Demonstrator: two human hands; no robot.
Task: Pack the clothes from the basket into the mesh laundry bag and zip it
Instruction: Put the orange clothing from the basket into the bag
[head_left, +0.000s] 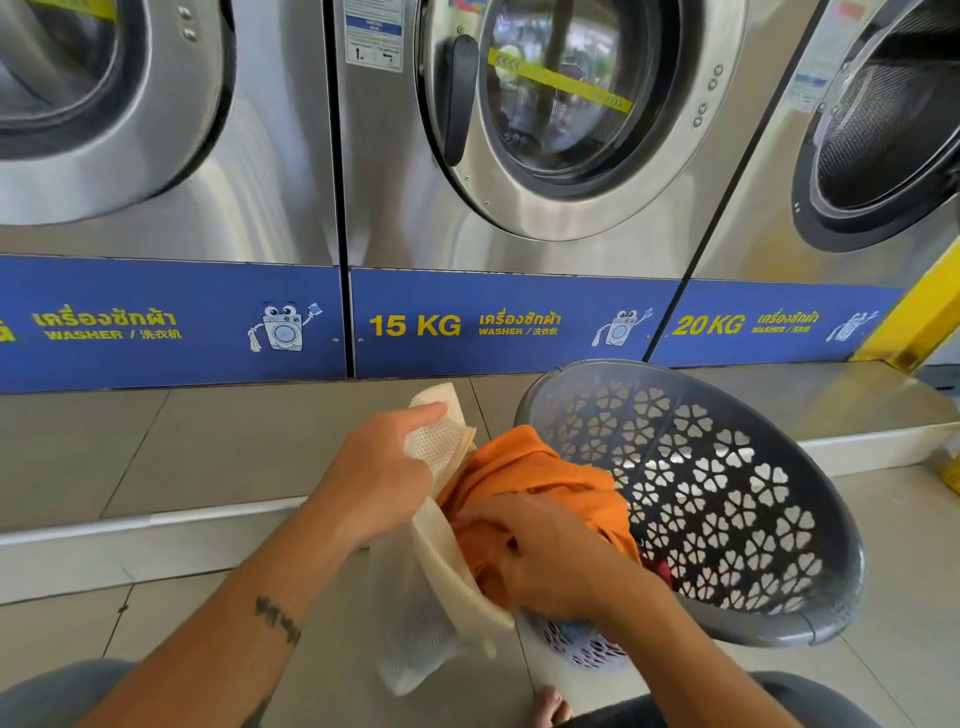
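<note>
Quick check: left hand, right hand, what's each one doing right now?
Left hand: closed, holding the mesh laundry bag by the edge of its opening.
Right hand: closed, gripping the orange garment.

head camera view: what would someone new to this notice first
The bright orange garment in the middle foreground draws the eye first, the right hand gripping it at the mouth of a cream mesh bag that the left hand holds. Just right of it sits a tilted grey basket with flower-shaped holes. Behind, steel washers fill the top, over a blue band marked 15 KG and 20 KG.
</note>
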